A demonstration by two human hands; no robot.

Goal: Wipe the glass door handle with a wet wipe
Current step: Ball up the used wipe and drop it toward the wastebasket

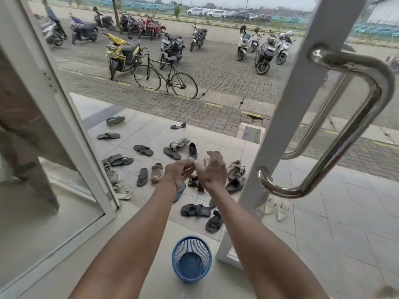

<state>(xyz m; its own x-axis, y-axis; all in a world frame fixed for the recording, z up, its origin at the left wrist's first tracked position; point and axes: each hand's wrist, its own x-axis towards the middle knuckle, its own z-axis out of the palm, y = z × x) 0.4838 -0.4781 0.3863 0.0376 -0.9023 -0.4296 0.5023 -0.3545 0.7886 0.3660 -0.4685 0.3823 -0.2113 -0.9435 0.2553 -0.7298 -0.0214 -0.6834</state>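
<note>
A shiny steel D-shaped handle (364, 126) is fixed to the grey frame of the open glass door (302, 100) on the right. Its twin shows through the glass behind it. My left hand (176, 174) and my right hand (212, 170) are raised together in the doorway, left of the handle and level with its lower end. Their fingertips meet on a small, pale, blurred wet wipe (199, 167), most of it hidden by the fingers. Neither hand touches the handle.
A blue mesh waste basket (191, 258) stands on the floor below my forearms. The other glass door leaf (64, 130) stands open on the left. Several sandals and shoes (143, 149) lie on the tiled porch; motorbikes and a bicycle (165, 79) are parked beyond.
</note>
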